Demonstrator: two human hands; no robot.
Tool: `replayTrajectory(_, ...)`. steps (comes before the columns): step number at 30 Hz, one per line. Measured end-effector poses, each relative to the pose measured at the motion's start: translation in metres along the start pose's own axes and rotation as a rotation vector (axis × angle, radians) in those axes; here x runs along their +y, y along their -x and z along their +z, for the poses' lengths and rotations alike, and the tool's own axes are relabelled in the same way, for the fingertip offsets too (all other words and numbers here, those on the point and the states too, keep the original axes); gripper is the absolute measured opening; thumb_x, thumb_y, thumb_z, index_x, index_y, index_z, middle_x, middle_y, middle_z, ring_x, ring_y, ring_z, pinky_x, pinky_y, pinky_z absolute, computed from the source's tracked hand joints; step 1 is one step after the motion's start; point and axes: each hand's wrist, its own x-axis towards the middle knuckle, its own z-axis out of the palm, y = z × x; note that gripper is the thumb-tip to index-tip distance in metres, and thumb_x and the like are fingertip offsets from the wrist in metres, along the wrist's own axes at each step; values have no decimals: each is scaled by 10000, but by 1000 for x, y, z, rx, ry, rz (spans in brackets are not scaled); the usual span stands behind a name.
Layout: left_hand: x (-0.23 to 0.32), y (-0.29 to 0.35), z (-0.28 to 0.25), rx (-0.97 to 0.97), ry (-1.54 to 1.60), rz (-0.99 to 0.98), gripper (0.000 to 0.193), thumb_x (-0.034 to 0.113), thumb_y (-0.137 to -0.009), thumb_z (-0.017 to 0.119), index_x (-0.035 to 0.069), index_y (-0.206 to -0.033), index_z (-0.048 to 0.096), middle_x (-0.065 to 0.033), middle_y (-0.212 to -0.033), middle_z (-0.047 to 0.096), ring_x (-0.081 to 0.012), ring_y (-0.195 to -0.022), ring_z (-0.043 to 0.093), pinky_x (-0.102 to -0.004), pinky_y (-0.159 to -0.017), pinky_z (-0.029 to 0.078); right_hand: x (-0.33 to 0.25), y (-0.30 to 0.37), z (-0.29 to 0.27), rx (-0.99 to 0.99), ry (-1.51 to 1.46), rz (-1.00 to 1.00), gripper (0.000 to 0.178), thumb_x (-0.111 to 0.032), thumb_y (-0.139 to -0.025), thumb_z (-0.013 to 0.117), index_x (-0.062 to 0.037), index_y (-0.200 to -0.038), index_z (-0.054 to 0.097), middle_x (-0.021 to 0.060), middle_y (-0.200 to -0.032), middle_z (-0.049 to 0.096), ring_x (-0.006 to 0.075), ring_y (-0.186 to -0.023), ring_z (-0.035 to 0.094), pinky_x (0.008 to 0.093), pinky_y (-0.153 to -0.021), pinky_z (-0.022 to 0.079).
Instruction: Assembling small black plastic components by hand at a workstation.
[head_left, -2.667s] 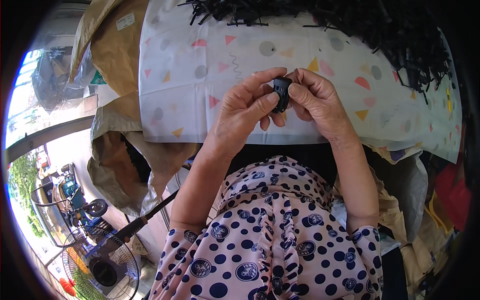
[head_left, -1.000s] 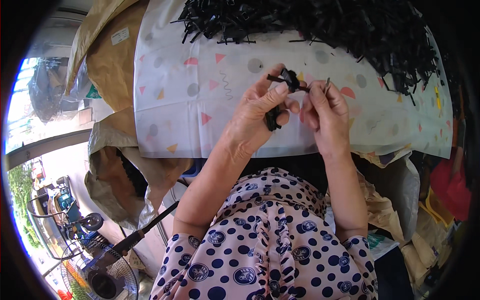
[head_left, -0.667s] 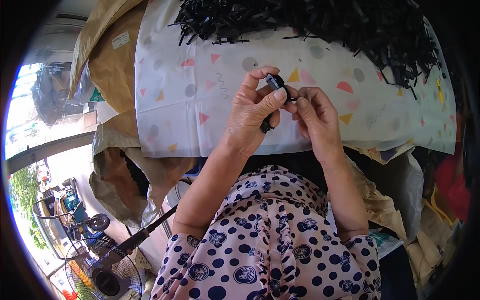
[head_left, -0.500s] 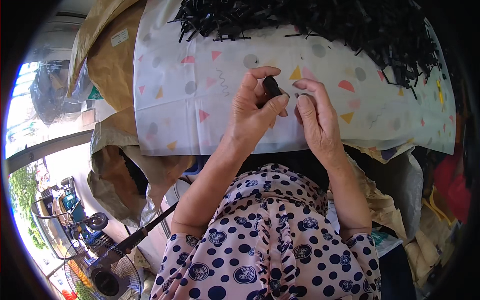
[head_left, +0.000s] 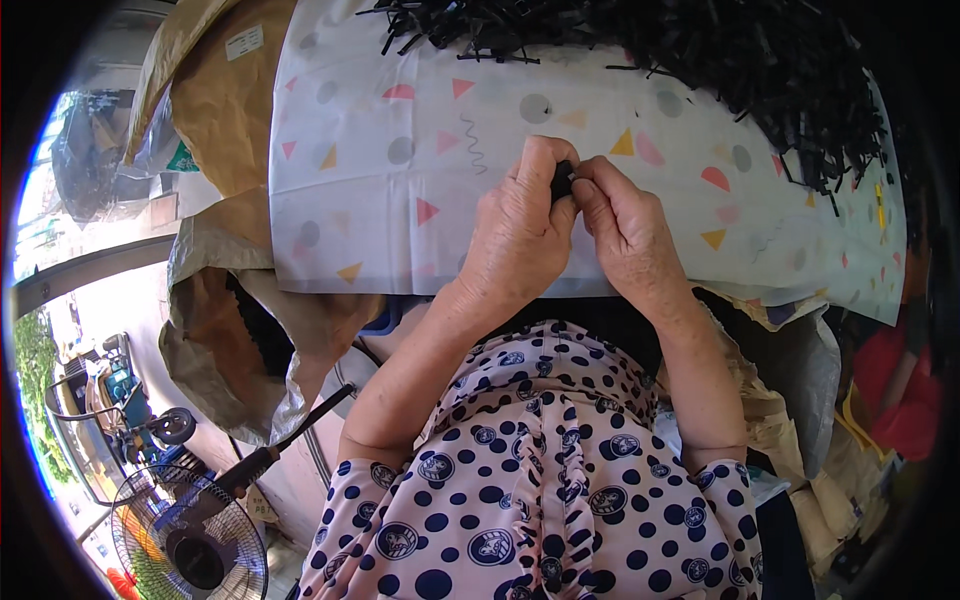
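Polka-dot blouse (head_left: pixel 540 500) at bottom centre, forearms rising from it. Left hand (head_left: pixel 520 235) and right hand (head_left: pixel 625 235) pressed together mid-frame, both pinched on a small black part (head_left: pixel 562 182), mostly hidden between the fingertips. Under them the desk's patterned white sheet (head_left: pixel 380 180). Pile of black pieces (head_left: pixel 720 60) across the top right.

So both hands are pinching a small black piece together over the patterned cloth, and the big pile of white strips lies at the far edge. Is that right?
Not quite: the pile of strips is black, not white. The head view shows it along the far edge of the patterned cloth, while the left hand and right hand pinch the small black piece together over it.
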Motion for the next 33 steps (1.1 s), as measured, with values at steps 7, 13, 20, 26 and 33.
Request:
replayTrajectory(7, -1, -3, 3, 85, -12, 165, 282, -54, -848, 538, 66, -1090, 459, -73, -829, 580, -127, -639, 535, -255, -564, 429, 6, -2, 1, 38, -195, -32, 172, -177, -990, 468, -15, -988, 526, 3, -701, 480, 59, -575, 406, 202, -519, 347)
replayTrajectory(13, 17, -11, -14, -25, 822, -205, 335, 26, -915, 470, 69, -1247, 470, -86, -940, 577, -109, -659, 499, -183, -496, 351, 9, 0, -18, 121, -406, 122, 209, -238, -980, 497, -46, -1040, 556, 10, -770, 577, 30, -481, 413, 162, -426, 311)
replayTrajectory(20, 11, -10, -4, -249, 860, -289, 338, 125, -976, 458, 83, -1311, 459, -65, -827, 576, -108, -600, 501, -204, -496, 379, 17, 3, -33, 29, -695, 58, 201, -247, -949, 554, -57, -1012, 577, 6, -780, 589, 26, -511, 437, 148, -448, 329)
replayTrajectory(26, 21, -13, 5, -159, 989, -344, 233, 124, -977, 465, 70, -1203, 478, -83, -827, 579, -106, -588, 506, -187, -481, 370, 23, 13, -36, 47, -717, -76, 312, -292, -894, 638, -58, -1080, 552, -23, -804, 547, 33, -549, 444, 150, -473, 316)
replayTrajectory(33, 20, -6, 8, -419, 1046, -299, 149, 127, -979, 465, 66, -1112, 494, -101, -851, 593, -92, -585, 510, -160, -453, 346, 22, 7, -45, -77, -877, 97, 300, -189, -859, 691, -19, -1070, 560, -13, -812, 551, 40, -685, 534, 158, -555, 382)
